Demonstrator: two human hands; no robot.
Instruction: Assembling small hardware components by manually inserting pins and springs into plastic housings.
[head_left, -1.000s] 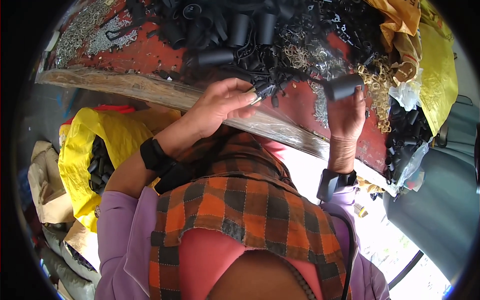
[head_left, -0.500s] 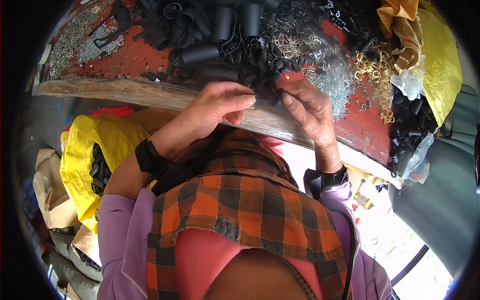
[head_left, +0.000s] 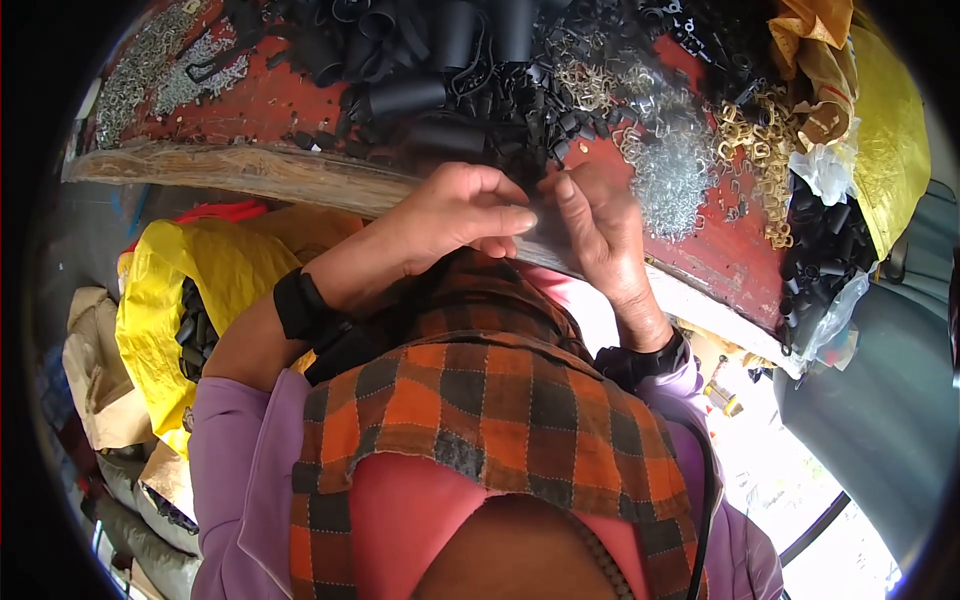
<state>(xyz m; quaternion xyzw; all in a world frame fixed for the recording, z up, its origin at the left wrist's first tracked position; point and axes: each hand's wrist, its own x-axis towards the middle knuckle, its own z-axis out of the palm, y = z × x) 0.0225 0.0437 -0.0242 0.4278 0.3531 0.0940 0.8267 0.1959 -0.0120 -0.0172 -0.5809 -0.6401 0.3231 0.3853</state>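
Note:
My left hand (head_left: 462,212) is over the table's front edge, thumb and fingers closed in a pinch. Anything between those fingertips is too small or hidden to make out. Close beside it on the right, my right hand (head_left: 603,225) has its thumb raised against bent fingers; what they hold, if anything, cannot be made out. Just beyond both hands lies a heap of small black plastic pieces (head_left: 515,115). Black tubes (head_left: 408,95) lie behind and left of it. To the right of my right hand spreads a pile of silvery wire clips (head_left: 672,195).
The red tabletop (head_left: 735,255) has a worn wooden front edge (head_left: 250,175). Brass-coloured rings (head_left: 775,120) lie at the right, silvery bits (head_left: 140,85) at the far left. A yellow sack (head_left: 160,320) with black parts stands lower left; another yellow sack (head_left: 890,130) is at the right.
My left hand has shifted slightly right. My right hand has moved a little left, closer to it. The dark piece seen earlier at the left fingertips no longer shows.

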